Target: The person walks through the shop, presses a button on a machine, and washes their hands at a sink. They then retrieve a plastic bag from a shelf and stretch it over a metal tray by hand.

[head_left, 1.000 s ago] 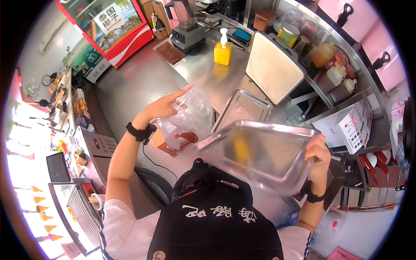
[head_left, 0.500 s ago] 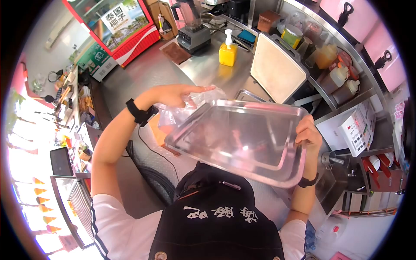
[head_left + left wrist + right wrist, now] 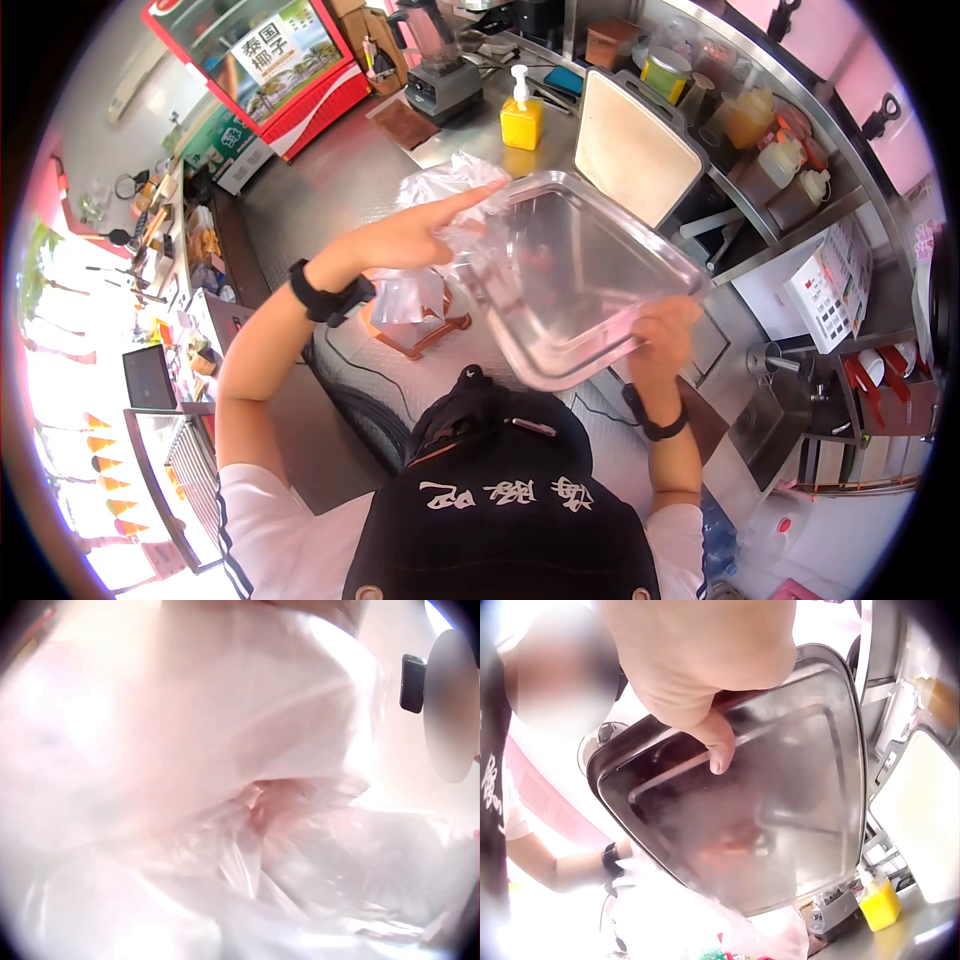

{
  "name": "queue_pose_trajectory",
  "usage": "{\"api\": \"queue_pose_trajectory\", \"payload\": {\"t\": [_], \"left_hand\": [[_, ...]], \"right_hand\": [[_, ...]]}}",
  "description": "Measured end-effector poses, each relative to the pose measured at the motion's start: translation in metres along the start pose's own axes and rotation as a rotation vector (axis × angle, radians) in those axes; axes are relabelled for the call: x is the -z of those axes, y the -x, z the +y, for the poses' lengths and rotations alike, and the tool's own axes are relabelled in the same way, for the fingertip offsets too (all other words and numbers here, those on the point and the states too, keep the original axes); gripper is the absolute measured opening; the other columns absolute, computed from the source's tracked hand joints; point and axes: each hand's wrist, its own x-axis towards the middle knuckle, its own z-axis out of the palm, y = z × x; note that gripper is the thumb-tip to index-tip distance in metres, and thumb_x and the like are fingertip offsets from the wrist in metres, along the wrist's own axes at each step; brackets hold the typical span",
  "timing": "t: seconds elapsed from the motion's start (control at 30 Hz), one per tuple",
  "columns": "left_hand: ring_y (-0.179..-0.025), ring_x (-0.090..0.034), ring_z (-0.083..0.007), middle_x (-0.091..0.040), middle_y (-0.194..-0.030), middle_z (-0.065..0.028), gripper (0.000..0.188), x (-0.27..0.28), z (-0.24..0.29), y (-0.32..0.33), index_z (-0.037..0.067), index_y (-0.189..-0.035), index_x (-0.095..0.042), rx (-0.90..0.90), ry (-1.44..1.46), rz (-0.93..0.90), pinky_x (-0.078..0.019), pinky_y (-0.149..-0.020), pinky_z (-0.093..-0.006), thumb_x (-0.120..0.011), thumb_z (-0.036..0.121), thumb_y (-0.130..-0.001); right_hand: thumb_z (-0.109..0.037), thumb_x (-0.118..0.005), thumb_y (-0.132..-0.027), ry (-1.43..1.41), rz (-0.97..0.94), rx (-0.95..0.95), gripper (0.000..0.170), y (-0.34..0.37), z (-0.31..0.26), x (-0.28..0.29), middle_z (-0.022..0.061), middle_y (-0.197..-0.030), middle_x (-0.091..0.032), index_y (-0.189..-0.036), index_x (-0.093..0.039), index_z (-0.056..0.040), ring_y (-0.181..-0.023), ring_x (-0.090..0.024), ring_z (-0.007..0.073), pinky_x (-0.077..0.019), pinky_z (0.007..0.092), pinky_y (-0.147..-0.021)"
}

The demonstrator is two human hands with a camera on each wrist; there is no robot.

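A rectangular metal tray [image 3: 585,265] is held tilted in front of the body. My right hand [image 3: 662,340] grips its near right rim, and the right wrist view shows the thumb [image 3: 718,746] lying over the inside of the tray. My left hand [image 3: 400,238] holds a bunched clear plastic bag [image 3: 408,303] with the index finger stretched out along the tray's left corner. Part of the bag overlaps the tray's left edge. In the left wrist view, the crumpled plastic [image 3: 300,870] fills most of the picture and hides the fingers.
A steel counter [image 3: 455,148] bears a yellow pump bottle [image 3: 522,125], a blender [image 3: 440,85] and an upright cutting board [image 3: 635,150]. Sauce bottles [image 3: 780,160] line the right shelf. Below the bag stands an orange-brown stool [image 3: 410,350]. A sink [image 3: 775,405] lies at right.
The tray has turned and its left end has swung up and away from the body, while my right hand moved inward and nearer. The left hand keeps the bag beside the tray's left end.
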Motion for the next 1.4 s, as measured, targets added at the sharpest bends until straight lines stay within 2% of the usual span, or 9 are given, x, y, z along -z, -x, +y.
{"api": "queue_pose_trajectory", "payload": {"t": [0.07, 0.2, 0.27, 0.3, 0.4, 0.53, 0.77, 1.2, 1.4], "left_hand": [[-0.124, -0.047, -0.0256, -0.029, -0.149, -0.0116, 0.095, -0.014, -0.023, -0.032, 0.017, -0.149, -0.015, -0.273, -0.256, 0.083, -0.0382, -0.097, -0.0302, -0.043, -0.011, -0.063], [-0.114, -0.054, -0.0274, -0.043, -0.139, -0.0145, 0.094, -0.03, -0.048, -0.089, 0.021, -0.148, -0.017, -0.213, -0.339, 0.17, -0.0427, -0.091, -0.0333, -0.043, -0.011, -0.063], [-0.099, -0.059, -0.0367, -0.059, -0.112, -0.0225, 0.092, -0.034, -0.046, -0.109, 0.029, -0.147, -0.019, -0.07, -0.519, 0.153, -0.047, -0.082, -0.0405, -0.046, -0.008, -0.068], [-0.081, -0.061, -0.0362, -0.064, -0.089, -0.0184, 0.088, -0.035, -0.046, -0.118, 0.036, -0.145, -0.022, -0.027, -0.634, 0.183, -0.0476, -0.069, -0.0443, -0.05, -0.003, -0.071], [-0.071, -0.062, -0.0323, -0.065, -0.083, -0.0133, 0.085, -0.034, -0.027, -0.132, 0.04, -0.143, -0.024, 0.05, -0.99, 0.181, -0.0479, -0.062, -0.0425, -0.054, 0.002, -0.074], [-0.064, -0.061, -0.0318, -0.063, -0.076, -0.0141, 0.077, -0.014, -0.059, -0.157, 0.042, -0.139, -0.032, -0.174, -1.1, 0.246, -0.0465, -0.055, -0.0414, -0.055, 0.007, -0.074], [-0.082, -0.064, -0.0344, -0.065, -0.095, -0.0185, 0.075, 0.049, -0.092, -0.161, 0.043, -0.138, -0.034, 0.2, -0.955, 0.129, -0.0493, -0.069, -0.0414, -0.055, 0.007, -0.075], [-0.074, -0.062, -0.0344, -0.063, -0.081, -0.0161, 0.086, -0.007, -0.036, -0.156, 0.041, -0.141, -0.029, 0.099, -1.135, 0.015, -0.0475, -0.063, -0.0413, -0.058, 0.003, -0.07], [-0.07, -0.062, -0.0315, -0.061, -0.073, -0.0142, 0.089, -0.012, -0.027, -0.145, 0.041, -0.143, -0.025, 0.008, -1.215, 0.006, -0.0464, -0.059, -0.0405, -0.061, 0.007, -0.069]], "right_hand": [[-0.005, -0.061, -0.058, 0.016, -0.056, 0.049, 0.016, 0.011, -0.009, -0.004, 0.0013, -0.077, -0.053, -0.068, -0.05, -0.0111, -0.077, -0.05, 0.0216, -0.0308, 0.0357, -0.075], [-0.014, -0.061, -0.061, 0.051, -0.172, 0.213, 0.014, 0.044, -0.017, -0.008, -0.0021, -0.08, -0.052, -0.069, -0.05, -0.0159, -0.079, -0.05, 0.017, -0.0313, 0.0334, -0.078], [-0.015, -0.062, -0.059, 0.05, -0.216, 0.265, 0.016, 0.051, -0.021, 0.0, -0.0036, -0.079, -0.053, -0.068, -0.049, -0.0173, -0.079, -0.05, 0.0159, -0.0316, 0.0326, -0.076], [-0.015, -0.063, -0.058, 0.043, -0.262, 0.327, 0.018, 0.054, -0.022, 0.003, -0.005, -0.079, -0.053, -0.068, -0.048, -0.0187, -0.078, -0.049, 0.0148, -0.032, 0.0318, -0.074], [-0.014, -0.061, -0.064, 0.075, -0.223, 0.468, 0.019, 0.063, -0.021, 0.004, -0.0053, -0.078, -0.048, -0.069, -0.044, -0.0216, -0.079, -0.047, 0.0116, -0.0315, 0.0275, -0.076], [-0.014, -0.06, -0.068, 0.125, -0.244, 0.56, 0.02, 0.063, -0.017, 0.011, -0.0061, -0.078, -0.047, -0.068, -0.041, -0.0218, -0.079, -0.046, 0.0105, -0.0321, 0.0255, -0.075], [-0.017, -0.059, -0.073, 0.141, -0.302, 0.54, 0.019, 0.059, 0.005, 0.045, -0.0057, -0.077, -0.046, -0.069, -0.041, -0.0217, -0.077, -0.046, 0.0112, -0.0338, 0.0263, -0.072], [-0.015, -0.052, -0.079, 0.093, -0.367, 0.867, 0.015, 0.03, 0.001, 0.039, -0.0029, -0.075, -0.045, -0.071, -0.039, -0.0167, -0.076, -0.045, 0.0126, -0.0375, 0.0248, -0.075], [-0.02, -0.055, -0.074, 0.123, -0.425, 0.741, 0.015, 0.027, 0.014, 0.034, -0.0031, -0.078, -0.047, -0.07, -0.04, -0.0193, -0.08, -0.046, 0.0149, -0.0382, 0.0278, -0.075]]}}
